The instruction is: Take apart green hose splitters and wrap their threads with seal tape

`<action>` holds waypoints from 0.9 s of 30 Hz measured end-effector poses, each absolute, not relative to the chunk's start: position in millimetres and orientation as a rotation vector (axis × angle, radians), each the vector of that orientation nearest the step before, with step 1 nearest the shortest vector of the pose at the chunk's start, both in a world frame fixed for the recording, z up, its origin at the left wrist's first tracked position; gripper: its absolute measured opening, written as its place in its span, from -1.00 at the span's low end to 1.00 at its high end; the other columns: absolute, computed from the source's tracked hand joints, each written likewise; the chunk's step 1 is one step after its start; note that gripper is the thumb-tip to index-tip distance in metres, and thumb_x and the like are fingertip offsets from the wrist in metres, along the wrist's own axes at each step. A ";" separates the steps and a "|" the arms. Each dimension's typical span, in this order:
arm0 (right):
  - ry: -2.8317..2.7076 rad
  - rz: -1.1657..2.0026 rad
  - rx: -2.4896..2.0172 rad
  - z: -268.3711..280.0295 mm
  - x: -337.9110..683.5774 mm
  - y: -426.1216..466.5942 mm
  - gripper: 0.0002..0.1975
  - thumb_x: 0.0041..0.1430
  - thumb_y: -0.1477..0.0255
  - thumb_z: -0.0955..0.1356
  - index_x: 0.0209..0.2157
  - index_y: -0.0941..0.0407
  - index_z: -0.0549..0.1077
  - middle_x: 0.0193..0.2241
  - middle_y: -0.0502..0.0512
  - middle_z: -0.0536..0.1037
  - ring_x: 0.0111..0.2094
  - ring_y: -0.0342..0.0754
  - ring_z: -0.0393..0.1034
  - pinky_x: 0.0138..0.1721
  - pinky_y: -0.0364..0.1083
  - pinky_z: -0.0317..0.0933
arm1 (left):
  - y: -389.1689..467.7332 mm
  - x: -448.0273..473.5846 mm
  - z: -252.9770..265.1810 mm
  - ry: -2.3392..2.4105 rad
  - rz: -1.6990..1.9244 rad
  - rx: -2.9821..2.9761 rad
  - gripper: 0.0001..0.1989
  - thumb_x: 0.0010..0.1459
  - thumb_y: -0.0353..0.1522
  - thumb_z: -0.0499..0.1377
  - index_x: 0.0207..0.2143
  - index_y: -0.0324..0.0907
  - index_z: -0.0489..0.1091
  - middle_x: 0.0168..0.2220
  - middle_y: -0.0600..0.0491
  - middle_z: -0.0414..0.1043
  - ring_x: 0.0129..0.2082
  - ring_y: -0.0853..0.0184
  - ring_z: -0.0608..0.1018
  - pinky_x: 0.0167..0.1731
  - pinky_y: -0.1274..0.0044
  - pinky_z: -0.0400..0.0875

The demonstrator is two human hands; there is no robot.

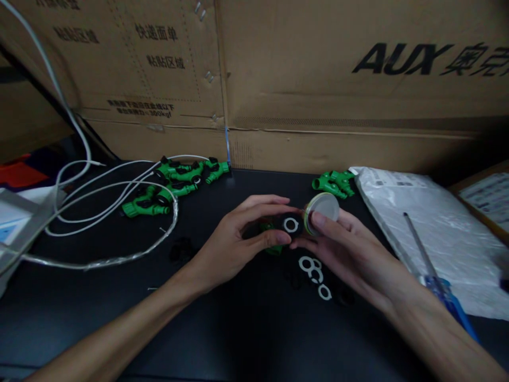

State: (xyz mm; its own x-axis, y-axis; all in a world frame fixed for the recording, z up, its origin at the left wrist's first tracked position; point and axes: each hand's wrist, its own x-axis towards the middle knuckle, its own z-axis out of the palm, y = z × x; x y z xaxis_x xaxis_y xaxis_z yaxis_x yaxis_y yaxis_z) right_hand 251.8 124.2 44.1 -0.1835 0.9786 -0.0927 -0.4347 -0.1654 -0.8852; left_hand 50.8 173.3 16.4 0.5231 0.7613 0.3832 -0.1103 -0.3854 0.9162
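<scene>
My left hand (234, 236) is closed around a black cap (283, 218) with a white ring (290, 232) on its face. Green plastic (274, 250) shows just under those fingers; whether it joins the cap I cannot tell. In my right hand (353, 244) is a small round tin (326, 204) with a pale flat top and a yellowish rim, tilted up beside the cap. My right thumb presses on the tin's face, and its fingertips come close to the cap. Several loose white washers (306, 264) lie on the dark table below the hands.
Several green hose splitters (181, 188) sit at the back left, more green splitters (334, 183) at the back right. White cables (85, 215) loop at left. A screwdriver (437, 281) rests on a white plastic package (413, 223). Cardboard boxes (302, 79) wall the back.
</scene>
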 end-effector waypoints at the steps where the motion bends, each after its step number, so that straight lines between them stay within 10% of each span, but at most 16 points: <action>1: -0.903 1.592 -0.884 43.8 252.3 124.1 -0.86 0.17 0.35 0.55 -0.24 0.06 0.65 -0.27 0.03 0.62 -0.23 -0.16 0.52 -0.18 -0.19 0.51 | 172.2 51.3 15.9 0.579 1.054 1.704 -0.63 0.23 -0.35 0.39 0.08 0.03 0.52 0.13 0.06 0.51 0.15 0.28 0.54 0.15 0.42 0.46; 8: -0.946 1.490 -0.926 40.4 251.6 123.1 -0.85 0.19 0.36 0.55 -0.19 0.05 0.67 -0.14 0.05 0.65 -0.12 -0.13 0.53 -0.10 -0.19 0.51 | 167.8 52.2 20.1 0.721 1.199 2.002 -0.92 0.27 -0.40 0.34 -0.17 -0.12 0.57 -0.01 0.03 0.50 0.04 0.33 0.55 0.10 0.47 0.45; 27: -1.203 1.481 -0.984 44.5 261.8 123.7 -0.95 0.20 0.37 0.54 -0.32 0.04 0.68 -0.22 0.01 0.66 -0.18 -0.16 0.57 -0.05 -0.19 0.48 | 165.3 52.0 22.9 0.745 1.083 1.830 -0.88 0.16 -0.35 0.43 -0.30 -0.15 0.55 0.00 0.00 0.49 -0.01 0.27 0.59 -0.01 0.45 0.52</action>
